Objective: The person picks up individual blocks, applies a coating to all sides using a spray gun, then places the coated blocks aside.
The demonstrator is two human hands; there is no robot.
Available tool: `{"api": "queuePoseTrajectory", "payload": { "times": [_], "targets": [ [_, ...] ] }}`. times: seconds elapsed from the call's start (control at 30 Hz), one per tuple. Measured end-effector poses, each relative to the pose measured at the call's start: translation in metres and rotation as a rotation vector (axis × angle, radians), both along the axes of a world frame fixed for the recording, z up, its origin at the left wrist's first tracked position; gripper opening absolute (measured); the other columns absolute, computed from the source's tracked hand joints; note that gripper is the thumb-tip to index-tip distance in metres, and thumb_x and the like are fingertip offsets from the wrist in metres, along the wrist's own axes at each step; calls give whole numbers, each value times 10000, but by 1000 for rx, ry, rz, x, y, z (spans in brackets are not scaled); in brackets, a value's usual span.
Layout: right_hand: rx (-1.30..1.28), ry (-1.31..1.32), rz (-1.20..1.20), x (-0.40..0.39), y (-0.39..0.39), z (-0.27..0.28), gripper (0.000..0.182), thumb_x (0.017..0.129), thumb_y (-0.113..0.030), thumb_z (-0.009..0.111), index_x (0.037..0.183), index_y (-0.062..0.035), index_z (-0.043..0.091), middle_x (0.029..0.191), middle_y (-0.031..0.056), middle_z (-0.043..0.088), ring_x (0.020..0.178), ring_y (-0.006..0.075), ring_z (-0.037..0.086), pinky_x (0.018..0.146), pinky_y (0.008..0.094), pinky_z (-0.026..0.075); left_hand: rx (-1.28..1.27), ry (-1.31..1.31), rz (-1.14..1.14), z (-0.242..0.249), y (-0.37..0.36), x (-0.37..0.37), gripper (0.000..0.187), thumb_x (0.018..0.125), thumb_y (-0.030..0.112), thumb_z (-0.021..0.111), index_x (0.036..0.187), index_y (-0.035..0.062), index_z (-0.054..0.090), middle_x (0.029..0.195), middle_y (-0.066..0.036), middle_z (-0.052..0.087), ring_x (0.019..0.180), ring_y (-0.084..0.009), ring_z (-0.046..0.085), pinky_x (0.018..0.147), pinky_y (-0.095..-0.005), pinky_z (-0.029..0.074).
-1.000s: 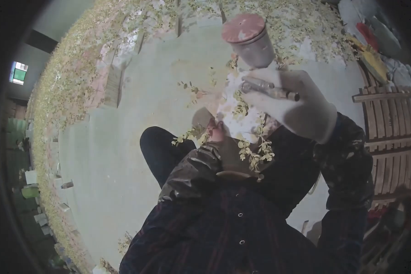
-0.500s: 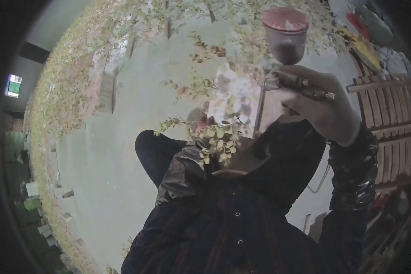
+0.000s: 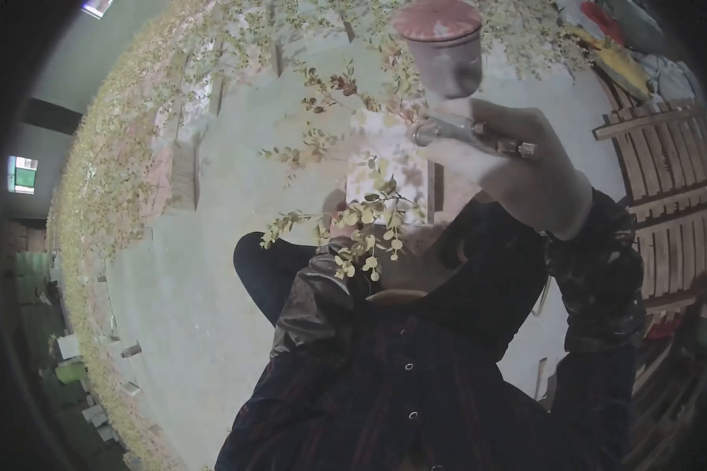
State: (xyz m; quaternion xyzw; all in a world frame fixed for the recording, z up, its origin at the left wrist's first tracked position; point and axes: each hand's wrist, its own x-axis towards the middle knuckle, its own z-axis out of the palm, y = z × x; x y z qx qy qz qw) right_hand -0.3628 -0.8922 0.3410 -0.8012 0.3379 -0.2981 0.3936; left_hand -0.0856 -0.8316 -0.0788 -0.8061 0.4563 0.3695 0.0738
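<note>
My right hand [image 3: 526, 169] is wrapped round a spray gun [image 3: 467, 132]. Its grey cup [image 3: 446, 67] with a reddish lid sits on top, and the nozzle points left toward the foliage. A leafy branch [image 3: 369, 216] with small round yellow-green leaves spreads in front of my lap, below and left of the nozzle. My left hand [image 3: 340, 225] is closed at the branch, mostly hidden behind its leaves. Beyond the branch is a board-like surface [image 3: 369, 169] with bright white patches and a straight right edge.
Many leafy sprigs [image 3: 110, 180] line the left side and far edge, with wooden blocks [image 3: 184, 177] among them. Pale floor [image 3: 188, 314] lies on my left. Wooden pallets [image 3: 668, 220] stand at right, below yellow and red items [image 3: 622, 67].
My right hand and the spray gun have moved left and slightly up. The branch has shifted slightly left, and the view has tilted a little.
</note>
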Motion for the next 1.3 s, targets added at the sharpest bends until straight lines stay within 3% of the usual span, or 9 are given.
{"api": "queuePoseTrajectory", "payload": {
  "times": [0.2, 0.3, 0.4, 0.6, 0.8, 0.9, 1.0, 1.17, 1.3],
  "targets": [
    [-22, -256, 182, -23, 1, 2, 407, 812, -13, 639, 1203, 29, 533, 1130, 214, 602, 959, 257, 633, 729, 269, 587, -810, 1370, -82, -205, -25, 89, 586, 862, 462, 473, 1300, 74, 427, 1256, -143, 472, 1141, -298, 472, 956, -432, 420],
    [-7, -224, 217, -32, 10, 11, 375, 849, 57, 575, 1218, 9, 526, 1140, 205, 603, 929, 252, 655, 690, 240, 593, -1139, 2249, -287, -92, 0, 36, 729, 802, 603, 451, 1269, 43, 418, 1218, -193, 463, 1088, -337, 481, 887, -474, 457],
    [-12, -165, 280, -38, 19, 15, 436, 812, 93, 600, 1230, -6, 524, 1081, 202, 632, 945, 279, 655, 620, 264, 590, -646, 464, -231, -36, 6, 47, 703, 831, 326, 455, 1447, 220, 135, 1333, -185, 403, 1049, -384, 531, 817, -454, 487],
    [10, -125, 217, -39, 28, 19, 446, 795, 112, 604, 1226, 50, 505, 1109, 208, 618, 1025, 295, 620, 914, 364, 511, -343, 540, 27, -6, 13, 56, 860, 697, 471, 609, 1447, 271, 241, 1204, -165, 581, 1062, -390, 570, 926, -413, 436],
    [-67, -121, 227, -29, 28, 15, 272, 810, 83, 605, 1079, 63, 571, 974, 183, 651, 901, 259, 634, 830, 320, 500, -559, 237, 426, -28, -4, 33, 350, 513, 141, 818, 823, 56, 678, 790, -87, 688, 747, -222, 663, 708, -331, 550],
    [-41, -190, 66, -25, 34, 12, 322, 831, 4, 627, 1149, 2, 573, 979, 139, 669, 763, 174, 637, 694, 256, 522, -535, 288, 667, -78, 1, 51, 514, 694, 164, 664, 1181, 52, 544, 887, -101, 675, 861, -246, 636, 822, -341, 496],
    [-187, -289, 166, -31, 23, 3, 341, 787, 21, 678, 1118, 2, 596, 959, 174, 667, 791, 227, 671, 681, 287, 564, 289, 2427, 1025, -43, 6, 62, 311, 903, 265, 408, 1123, 87, 538, 1014, -92, 565, 850, -251, 548, 770, -424, 433],
    [-133, -498, 367, -23, 25, -8, 491, 767, 131, 548, 1226, -33, 497, 1048, 192, 592, 614, 138, 576, 561, 224, 475, -334, 163, 380, 124, -7, 4, 274, 691, 108, 673, 950, 20, 653, 917, -150, 658, 858, -296, 640, 783, -354, 524],
    [-171, -462, 372, -11, 24, -6, 495, 763, 115, 558, 1241, 24, 474, 1082, 217, 574, 713, 180, 556, 633, 247, 473, -459, 109, 87, 86, -1, 37, 421, 794, 326, 565, 1096, 37, 620, 1039, -194, 634, 974, -372, 603, 845, -422, 494]
  ]
}}
